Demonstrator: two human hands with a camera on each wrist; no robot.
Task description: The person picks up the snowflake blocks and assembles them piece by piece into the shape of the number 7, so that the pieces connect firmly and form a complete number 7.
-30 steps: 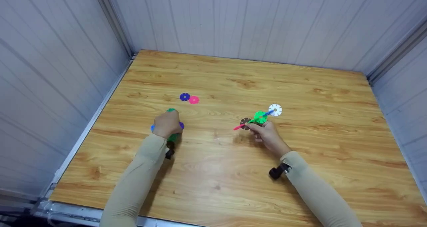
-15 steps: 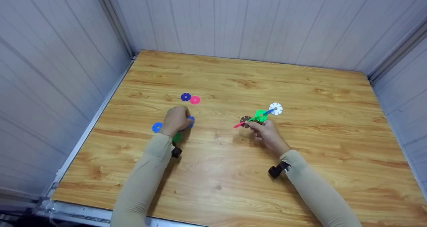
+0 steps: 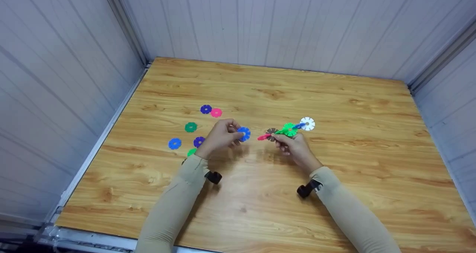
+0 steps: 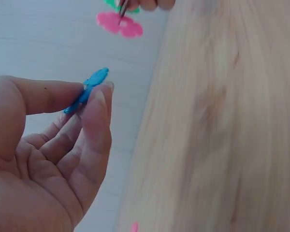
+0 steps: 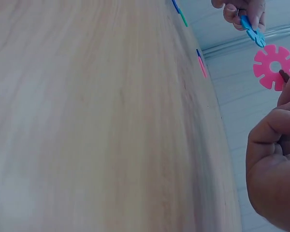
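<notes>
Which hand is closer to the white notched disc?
The right. The right hand is just on the person's side of the white disc, pinching the brown disc linked in its chain. The left hand is farther left, pinching a blue disc.

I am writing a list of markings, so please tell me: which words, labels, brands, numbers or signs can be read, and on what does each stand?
None can be read in any view.
Blue disc in the left hand: no lettering visible.
Linked discs in the right hand: no lettering visible.
Black wrist devices: too small to tell whether they carry any marking.
</notes>
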